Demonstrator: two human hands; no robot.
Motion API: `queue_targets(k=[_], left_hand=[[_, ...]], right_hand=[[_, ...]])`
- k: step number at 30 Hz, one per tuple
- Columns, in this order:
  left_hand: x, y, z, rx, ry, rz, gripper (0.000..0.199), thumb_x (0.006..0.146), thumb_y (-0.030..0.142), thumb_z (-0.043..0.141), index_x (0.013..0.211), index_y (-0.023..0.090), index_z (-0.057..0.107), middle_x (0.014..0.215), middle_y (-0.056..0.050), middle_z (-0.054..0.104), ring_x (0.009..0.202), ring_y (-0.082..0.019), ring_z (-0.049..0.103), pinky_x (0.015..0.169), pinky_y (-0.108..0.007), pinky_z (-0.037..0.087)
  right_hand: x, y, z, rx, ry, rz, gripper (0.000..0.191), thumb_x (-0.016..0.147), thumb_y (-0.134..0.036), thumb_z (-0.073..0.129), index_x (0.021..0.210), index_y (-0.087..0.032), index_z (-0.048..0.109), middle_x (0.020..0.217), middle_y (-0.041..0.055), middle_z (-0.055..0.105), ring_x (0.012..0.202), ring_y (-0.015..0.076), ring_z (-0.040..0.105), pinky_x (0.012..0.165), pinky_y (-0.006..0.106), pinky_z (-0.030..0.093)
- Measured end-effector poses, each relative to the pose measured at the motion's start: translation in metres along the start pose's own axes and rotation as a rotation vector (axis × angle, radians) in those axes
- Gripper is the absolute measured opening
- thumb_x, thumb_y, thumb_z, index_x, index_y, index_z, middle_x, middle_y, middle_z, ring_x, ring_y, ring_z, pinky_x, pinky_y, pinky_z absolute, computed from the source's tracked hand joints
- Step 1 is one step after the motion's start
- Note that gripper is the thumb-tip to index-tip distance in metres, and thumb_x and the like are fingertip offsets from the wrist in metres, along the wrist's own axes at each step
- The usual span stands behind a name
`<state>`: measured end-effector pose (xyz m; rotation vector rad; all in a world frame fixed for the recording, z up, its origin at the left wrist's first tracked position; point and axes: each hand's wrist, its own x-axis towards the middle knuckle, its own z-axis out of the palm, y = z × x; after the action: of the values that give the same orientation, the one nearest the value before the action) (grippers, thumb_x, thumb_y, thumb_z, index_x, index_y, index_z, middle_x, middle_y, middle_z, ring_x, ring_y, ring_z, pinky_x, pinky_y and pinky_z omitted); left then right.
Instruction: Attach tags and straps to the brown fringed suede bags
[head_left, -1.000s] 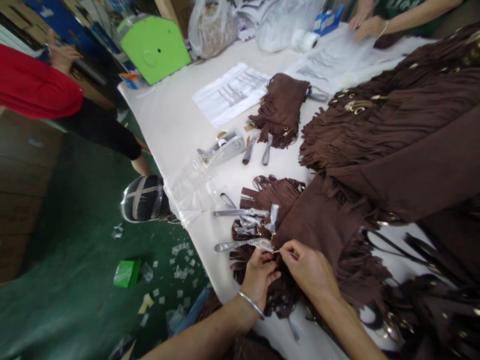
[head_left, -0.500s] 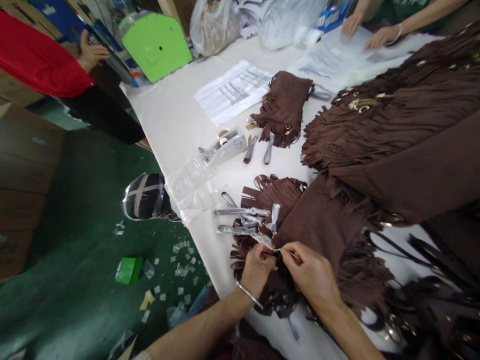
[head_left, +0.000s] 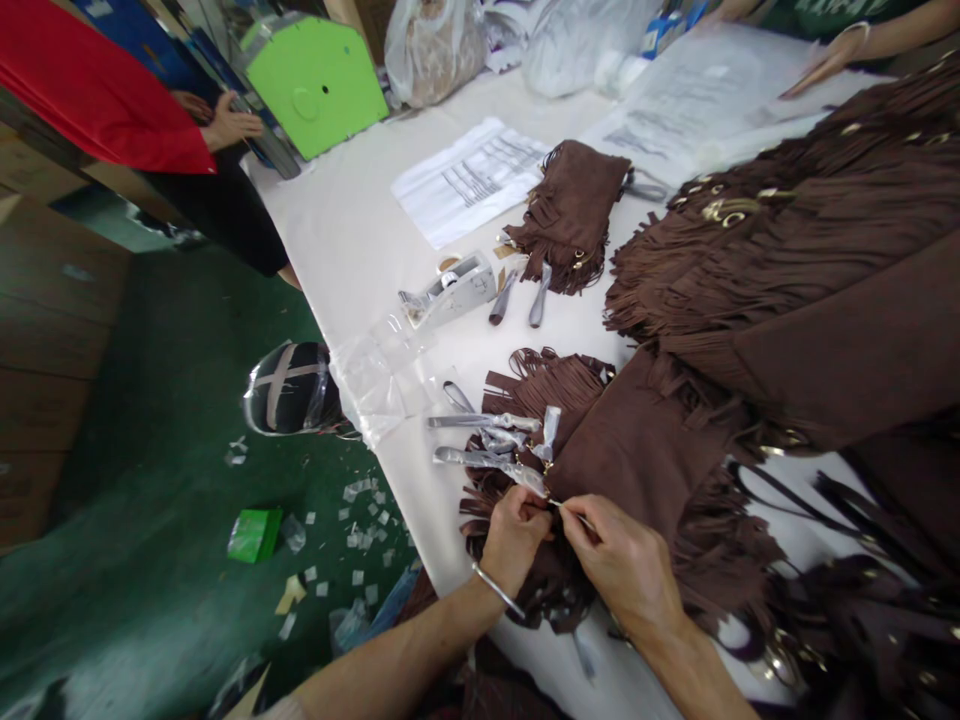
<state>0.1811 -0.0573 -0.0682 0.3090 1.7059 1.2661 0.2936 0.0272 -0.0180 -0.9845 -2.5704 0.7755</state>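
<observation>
A brown fringed bag (head_left: 630,440) lies on the table in front of me. At its near left edge my left hand (head_left: 517,535) is closed in a pinch; what sits between its fingertips is too small to name. Close beside it, my right hand (head_left: 630,560) pinches a thin, light-coloured rod-like piece (head_left: 553,503), whose tip reaches toward the left fingertips. Just above the left hand are several plastic-wrapped straps (head_left: 487,458), lying over the bag's fringe. A short gold-coloured chain shows near them.
A tape dispenser (head_left: 454,290) and a smaller fringed bag (head_left: 581,205) stand farther up the table. Piled brown bags (head_left: 825,240) fill the right side. A printed plastic bag (head_left: 472,180) lies at the back. One person in red stands left; another person's hands handle plastic sheets at upper right.
My right hand has shifted slightly, while my left stays in place. The person in red has moved a hand rightward, and the co-worker's hands at the back have spread apart over the plastic.
</observation>
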Motion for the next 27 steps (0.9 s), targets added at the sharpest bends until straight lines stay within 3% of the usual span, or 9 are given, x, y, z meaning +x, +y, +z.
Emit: queue_targets(k=[6,11,18,24,27], left_hand=[[0.0,0.0,-0.002,0.066,0.005,0.027,0.007,0.069,0.02,0.06,0.075,0.017,0.061,0.067,0.002,0.06,0.06,-0.013,0.055,0.054,-0.021,0.045],[0.003,0.002,-0.002,0.111,-0.018,0.002,0.009,0.073,0.026,0.057,0.074,0.017,0.06,0.066,0.002,0.059,0.053,-0.012,0.054,0.047,-0.021,0.043],[-0.003,0.009,-0.011,0.188,-0.101,0.0,0.011,0.078,0.028,0.054,0.073,0.02,0.057,0.062,0.003,0.055,0.05,-0.013,0.052,0.045,-0.023,0.041],[-0.023,0.036,-0.038,0.573,-0.16,0.403,0.013,0.081,0.013,0.052,0.073,0.021,0.058,0.081,-0.002,0.057,0.08,-0.017,0.055,0.074,-0.028,0.04],[-0.025,0.047,-0.038,0.516,-0.214,0.475,0.015,0.077,0.008,0.052,0.072,0.021,0.057,0.094,-0.005,0.061,0.092,-0.019,0.057,0.083,-0.03,0.041]], right_hand=[[0.004,0.001,0.009,-0.029,-0.067,0.05,0.022,0.091,-0.022,0.046,0.079,-0.023,0.063,0.073,-0.0021,0.068,0.066,0.0112,0.064,0.062,0.022,0.038],[0.004,0.003,0.016,-0.013,-0.075,0.073,0.021,0.091,-0.024,0.047,0.078,-0.023,0.064,0.075,-0.0015,0.068,0.067,0.0116,0.064,0.062,0.022,0.038],[0.006,0.002,0.006,0.149,-0.207,0.286,0.02,0.088,-0.031,0.049,0.08,-0.026,0.066,0.079,-0.0009,0.07,0.073,0.0161,0.065,0.065,0.024,0.042],[-0.007,0.004,-0.012,0.311,-0.312,0.491,0.021,0.082,-0.035,0.051,0.075,-0.025,0.068,0.065,-0.0016,0.067,0.062,0.0171,0.062,0.059,0.026,0.041],[-0.012,0.002,-0.012,0.418,-0.347,0.579,0.02,0.077,-0.032,0.051,0.074,-0.024,0.069,0.061,-0.0017,0.066,0.061,0.017,0.061,0.057,0.026,0.04]])
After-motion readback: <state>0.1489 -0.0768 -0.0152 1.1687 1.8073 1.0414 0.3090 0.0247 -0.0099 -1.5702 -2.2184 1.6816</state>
